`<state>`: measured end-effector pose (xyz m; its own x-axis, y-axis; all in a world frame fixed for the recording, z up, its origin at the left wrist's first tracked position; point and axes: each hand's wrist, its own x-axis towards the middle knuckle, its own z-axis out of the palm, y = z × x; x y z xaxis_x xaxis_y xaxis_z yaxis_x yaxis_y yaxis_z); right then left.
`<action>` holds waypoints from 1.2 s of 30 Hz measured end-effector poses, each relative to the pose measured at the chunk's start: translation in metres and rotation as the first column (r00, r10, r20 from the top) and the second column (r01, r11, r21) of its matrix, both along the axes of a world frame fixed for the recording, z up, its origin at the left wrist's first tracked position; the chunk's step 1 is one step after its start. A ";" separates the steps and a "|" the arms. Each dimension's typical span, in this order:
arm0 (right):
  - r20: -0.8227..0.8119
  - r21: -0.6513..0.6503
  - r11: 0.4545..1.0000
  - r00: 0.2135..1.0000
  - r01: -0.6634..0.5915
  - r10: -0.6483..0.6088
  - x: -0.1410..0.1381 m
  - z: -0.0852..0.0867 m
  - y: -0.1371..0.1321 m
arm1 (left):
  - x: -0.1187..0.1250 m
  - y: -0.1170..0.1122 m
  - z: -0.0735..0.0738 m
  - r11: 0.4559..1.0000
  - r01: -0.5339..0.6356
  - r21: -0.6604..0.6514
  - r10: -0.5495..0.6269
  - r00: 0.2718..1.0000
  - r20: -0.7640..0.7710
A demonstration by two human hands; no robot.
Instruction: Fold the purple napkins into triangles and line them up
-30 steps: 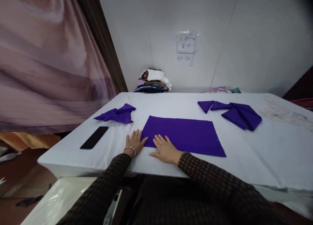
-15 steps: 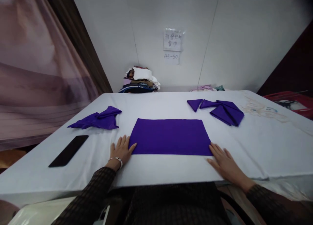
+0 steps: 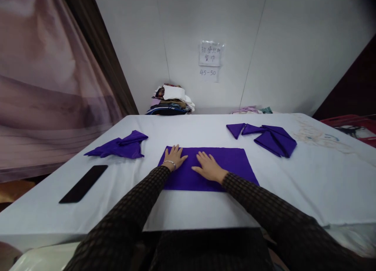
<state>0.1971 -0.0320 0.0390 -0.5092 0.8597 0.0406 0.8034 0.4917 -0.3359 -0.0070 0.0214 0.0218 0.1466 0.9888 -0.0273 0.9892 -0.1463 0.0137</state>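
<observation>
A purple cloth napkin (image 3: 232, 161), folded into a flat rectangle, lies in front of me on the white-covered table (image 3: 188, 212). On its left part rests my left hand (image 3: 174, 158), palm down with fingers spread, a silver bracelet at the wrist. My right hand (image 3: 210, 167) lies flat near the napkin's middle, fingers apart and pointing up and left. Neither hand grips anything. Both forearms cover parts of the napkin's near edge.
To the left are a crumpled purple cloth (image 3: 120, 146) and a flat black rectangular object (image 3: 84, 184). Folded purple pieces (image 3: 276, 140) lie at the back right. A stack of clothes (image 3: 170, 100) is beyond the far edge, below a handwritten sign (image 3: 210, 61) on the wall.
Both hands have moved inward from the napkin's left and right ends onto its surface. The right hand has travelled far to the left. The napkin keeps its rectangular shape.
</observation>
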 end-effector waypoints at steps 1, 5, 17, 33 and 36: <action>-0.004 -0.008 1.000 1.000 -0.012 0.012 -0.012 -0.004 0.011 | 0.000 0.006 -0.005 1.000 -0.029 -0.005 0.029 1.000 0.009; 0.016 -0.037 0.999 1.000 -0.025 0.025 -0.014 -0.023 0.041 | -0.006 0.016 -0.019 0.994 -0.109 -0.007 0.109 0.993 0.036; 0.205 0.077 0.861 0.837 0.503 -0.508 0.183 -0.047 0.049 | -0.009 0.015 -0.021 0.995 -0.095 0.009 0.094 0.995 0.039; 0.236 0.133 0.863 0.830 0.488 -0.506 0.191 -0.060 0.052 | -0.078 0.010 -0.001 0.905 -0.422 -0.061 0.425 0.904 0.044; 0.273 0.126 0.859 0.815 0.497 -0.511 0.191 -0.062 0.053 | -0.056 -0.003 -0.007 0.975 -0.222 -0.023 0.223 0.974 0.047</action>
